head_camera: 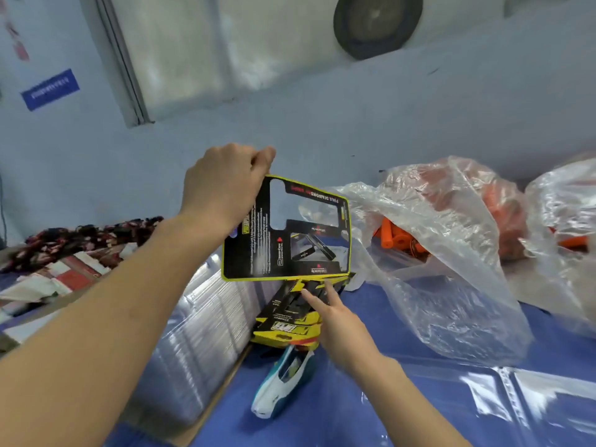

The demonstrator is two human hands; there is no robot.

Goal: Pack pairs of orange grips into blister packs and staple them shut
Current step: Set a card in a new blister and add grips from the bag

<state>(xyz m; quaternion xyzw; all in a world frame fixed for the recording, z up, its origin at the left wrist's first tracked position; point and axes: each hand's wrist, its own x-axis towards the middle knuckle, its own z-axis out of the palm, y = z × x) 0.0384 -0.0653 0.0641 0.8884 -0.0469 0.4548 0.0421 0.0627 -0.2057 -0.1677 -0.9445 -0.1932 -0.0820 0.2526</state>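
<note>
The work seems to be at an early step of one pack. The left hand pinches a printed card by its top corner, with thumb and fingers closed together on the edge, and holds it lifted above the stack of cards. The right hand has its fingers straight and a little apart; the tips rest on that stack and it holds nothing. The orange grips lie in a clear plastic bag on the right, well apart from both hands, and none is seen in a hand or in a pack. A pile of clear blister shells stands on the left. Another blister pack lies on the blue table at the lower right, and no orange shows in it. The stapler lies on the table just below the card stack, untouched. Probably everything is left for this pack: to put the card and two grips in a shell, close it and staple it.
</note>
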